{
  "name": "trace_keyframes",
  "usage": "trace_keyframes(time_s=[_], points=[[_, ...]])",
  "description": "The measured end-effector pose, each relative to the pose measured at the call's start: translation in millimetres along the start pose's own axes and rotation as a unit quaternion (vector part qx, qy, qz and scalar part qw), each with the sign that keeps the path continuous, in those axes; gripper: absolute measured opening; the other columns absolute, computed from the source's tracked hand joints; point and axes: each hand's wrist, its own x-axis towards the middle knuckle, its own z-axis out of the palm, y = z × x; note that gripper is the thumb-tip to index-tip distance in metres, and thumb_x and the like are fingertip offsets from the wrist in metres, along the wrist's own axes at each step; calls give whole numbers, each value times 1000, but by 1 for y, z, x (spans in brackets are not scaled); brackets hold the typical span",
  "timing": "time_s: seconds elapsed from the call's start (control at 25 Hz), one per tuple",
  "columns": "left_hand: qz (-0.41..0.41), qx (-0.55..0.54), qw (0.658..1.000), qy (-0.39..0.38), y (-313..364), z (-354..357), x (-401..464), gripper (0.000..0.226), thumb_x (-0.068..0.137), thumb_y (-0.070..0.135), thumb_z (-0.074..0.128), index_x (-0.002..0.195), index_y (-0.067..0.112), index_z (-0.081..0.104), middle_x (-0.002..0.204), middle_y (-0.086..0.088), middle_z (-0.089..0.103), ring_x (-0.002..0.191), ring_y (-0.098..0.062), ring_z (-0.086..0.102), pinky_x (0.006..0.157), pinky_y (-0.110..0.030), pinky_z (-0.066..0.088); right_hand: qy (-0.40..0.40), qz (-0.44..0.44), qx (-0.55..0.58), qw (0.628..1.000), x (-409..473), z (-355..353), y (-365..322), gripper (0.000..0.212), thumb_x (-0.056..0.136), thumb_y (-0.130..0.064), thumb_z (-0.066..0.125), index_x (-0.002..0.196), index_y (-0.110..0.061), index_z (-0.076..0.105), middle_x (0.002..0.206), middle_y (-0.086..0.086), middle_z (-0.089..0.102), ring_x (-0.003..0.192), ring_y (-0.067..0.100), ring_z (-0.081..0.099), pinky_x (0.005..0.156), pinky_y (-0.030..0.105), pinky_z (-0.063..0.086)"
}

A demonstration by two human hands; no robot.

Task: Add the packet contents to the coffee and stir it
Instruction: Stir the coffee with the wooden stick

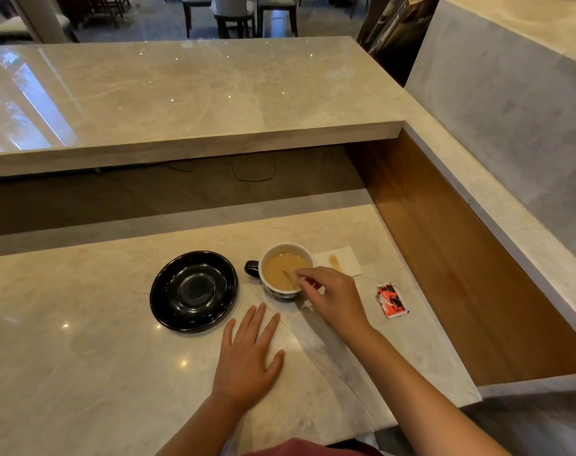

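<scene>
A dark cup with a white inside (281, 258) holds milky coffee and stands on the marble counter, handle to the left. My right hand (332, 297) hovers over the cup's right rim, fingertips pinched on a thin stirrer (290, 278) that dips into the coffee. My left hand (248, 357) lies flat on the counter just in front of the cup, fingers spread, holding nothing. A red and white packet (391, 300), crumpled, lies on the counter to the right of the cup.
A black saucer (171, 291) sits left of the cup. A white napkin with a brown stain (341, 263) lies behind the cup on the right. A raised marble ledge (194, 136) runs across the back, and a wooden panel (471, 258) walls the right side.
</scene>
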Motion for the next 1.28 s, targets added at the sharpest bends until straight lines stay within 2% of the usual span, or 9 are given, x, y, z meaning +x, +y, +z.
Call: trace_keyframes(time_s=[0.12, 0.2, 0.32, 0.4, 0.56, 0.76, 0.96, 1.08, 1.28], points=[[0, 2, 1000, 0, 0, 1, 0, 61, 90, 57, 26, 146, 34, 13, 155, -3, 14, 140, -14, -5, 111, -42, -8, 5, -6, 5, 1000, 14, -8, 4, 15, 82, -3, 69, 97, -4, 72, 90, 13, 74, 76, 20, 65, 68, 22, 50], [0, 0, 1000, 0, 0, 1, 0, 61, 91, 57, 26, 146, 34, 13, 155, -2, 12, 139, -14, -6, 111, -41, -10, 14, -50, -53, 997, 19, -15, 9, 11, 82, -1, 68, 92, -3, 72, 84, 13, 74, 72, 25, 67, 64, 30, 53], [0, -1, 1000, 2, -1, 1, 1, 61, 90, 57, 26, 145, 35, 12, 155, -1, 12, 139, -14, -5, 111, -39, -11, 23, -110, -163, 980, 19, -29, 17, 5, 81, -4, 69, 84, -6, 72, 75, 9, 75, 64, 24, 69, 55, 29, 54], [1, -2, 1000, 1, -1, 1, 0, 61, 90, 57, 25, 146, 35, 11, 155, -2, 12, 139, -14, -4, 111, -40, -9, 22, -120, -191, 974, 15, -37, 23, 4, 81, -5, 69, 82, -8, 72, 71, 6, 74, 59, 24, 68, 49, 30, 55], [-1, -5, 1000, 1, -1, -1, 0, 61, 90, 56, 26, 146, 33, 16, 155, -3, 14, 140, -15, -1, 111, -42, -6, 24, -82, -153, 985, 1, -40, 25, 9, 79, -1, 72, 82, -9, 72, 71, 5, 74, 58, 23, 67, 50, 33, 56], [-3, 3, 1000, -8, -1, -1, 0, 62, 89, 58, 22, 145, 36, 5, 155, 0, 5, 139, -13, -12, 110, -39, -14, 24, -44, -76, 996, -10, -22, 16, 9, 81, -3, 71, 88, -8, 74, 80, 8, 77, 69, 22, 70, 62, 33, 58], [-6, -4, 1000, -12, 0, -2, 0, 62, 89, 59, 19, 145, 36, 6, 156, 0, 4, 139, -12, -14, 111, -41, -11, 78, 14, -25, 997, -12, 3, 11, 15, 83, -1, 68, 96, -6, 73, 87, 11, 77, 76, 22, 70, 69, 32, 56], [-3, -4, 1000, -10, 1, -4, 0, 62, 89, 59, 20, 146, 35, 8, 155, 0, 5, 139, -13, -13, 111, -40, -12, 109, 8, -54, 993, -5, 0, 15, 13, 83, 0, 67, 94, -4, 72, 82, 11, 77, 68, 22, 71, 62, 34, 59], [-3, -7, 1000, -7, 1, -4, 0, 62, 90, 58, 22, 146, 34, 12, 155, 0, 7, 138, -13, -11, 110, -39, -14, 99, -51, -154, 982, -2, -24, 23, 10, 78, 2, 73, 88, -1, 72, 71, 13, 75, 56, 26, 69, 48, 35, 58]])
